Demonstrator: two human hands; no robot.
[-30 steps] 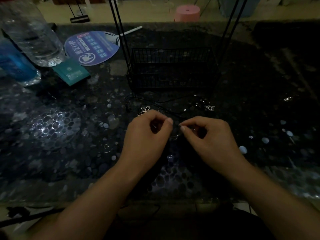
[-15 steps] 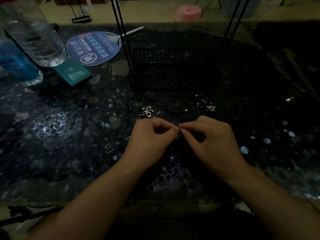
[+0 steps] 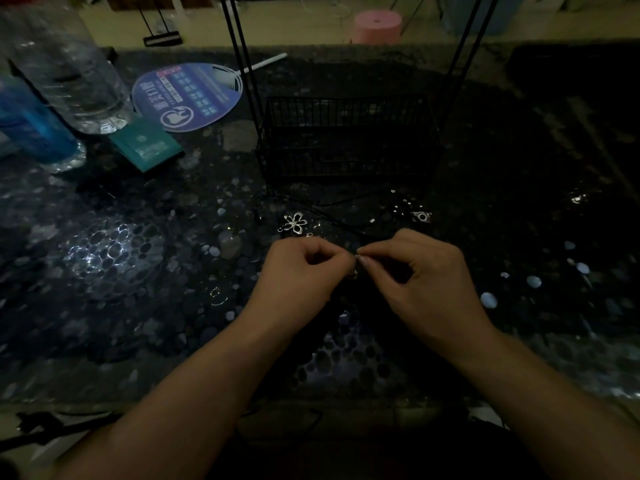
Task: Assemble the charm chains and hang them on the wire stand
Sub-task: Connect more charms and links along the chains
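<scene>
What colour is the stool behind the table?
Pink: the stool shows it plainly in the head view, its only view.

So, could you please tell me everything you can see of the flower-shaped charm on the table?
The flower-shaped charm is a small, silvery, metal-looking piece with open looped petals around a tiny centre. It lies flat on the dark pebble-patterned table, just in front of the black wire stand and beyond the left hand. Neither hand touches it. Whether the thin dark cord nearby is attached cannot be told.
</scene>
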